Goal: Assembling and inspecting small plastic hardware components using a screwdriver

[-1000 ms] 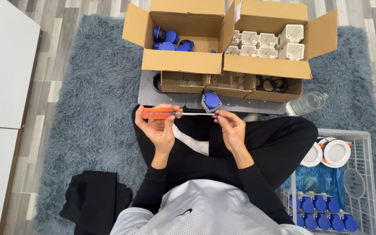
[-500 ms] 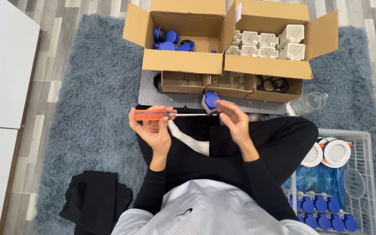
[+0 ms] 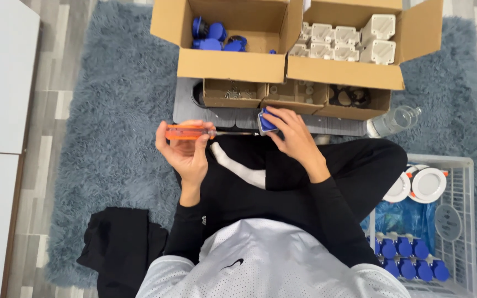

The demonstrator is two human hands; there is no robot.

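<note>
Left hand: your left hand (image 3: 186, 150) closes around the orange handle of a screwdriver (image 3: 194, 132), held level, its thin shaft running right to the blue part.
Right hand: your right hand (image 3: 290, 135) grips a small blue and white part (image 3: 266, 121) above your lap, fingers wrapped over its top.
Tool tip: it meets the part's left side (the exact contact spot is too small to make out).
Left box: an open cardboard box (image 3: 233, 63) holds blue pieces (image 3: 211, 36).
Right box: another cardboard box (image 3: 349, 72) holds white housings (image 3: 349, 44).
Small trays: low cardboard trays (image 3: 296, 99) sit just beyond your hands, on a grey mat.
Bottle: a clear plastic bottle (image 3: 393, 120) lies on the shaggy rug (image 3: 111, 138).
Basket: a white wire basket (image 3: 465, 221) at your right holds blue caps (image 3: 409, 262) and white discs (image 3: 427, 184).
</note>
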